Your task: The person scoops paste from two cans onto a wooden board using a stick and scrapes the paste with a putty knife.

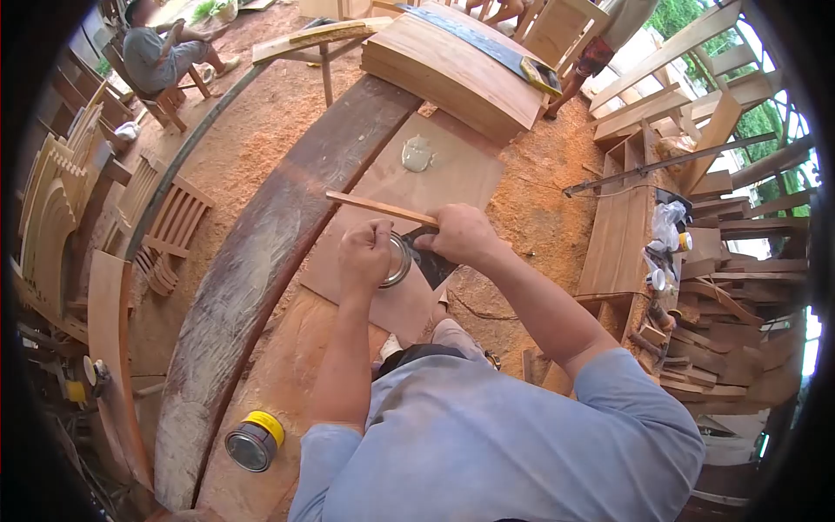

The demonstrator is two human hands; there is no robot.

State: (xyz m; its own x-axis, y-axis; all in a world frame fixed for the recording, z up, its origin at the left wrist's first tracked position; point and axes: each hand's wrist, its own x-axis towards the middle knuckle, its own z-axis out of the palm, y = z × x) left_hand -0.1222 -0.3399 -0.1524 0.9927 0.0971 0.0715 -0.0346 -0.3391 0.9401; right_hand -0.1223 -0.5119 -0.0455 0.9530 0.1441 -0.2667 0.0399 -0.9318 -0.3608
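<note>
My left hand (pixel 365 252) is closed beside a round metal can (pixel 397 261); whatever is between its fingers is too small to make out. My right hand (pixel 459 233) grips one end of a thin wooden stick (pixel 380 205), which points left above the can. A dark flat piece (pixel 431 265) lies below my right hand. Under both hands is a thin wooden board (pixel 365 296) with a pale, wet-looking blob (pixel 417 154) on its far part. A second can with a yellow band (pixel 255 440) rests on the bench at the lower left.
A long dark plank (pixel 252 261) runs along the bench's left side. Stacked wooden panels (pixel 452 70) stand at the far end. A seated person (pixel 156 56) is at the upper left, another person stands at the upper right. Wooden cabinet parts (pixel 619 226) are on the right.
</note>
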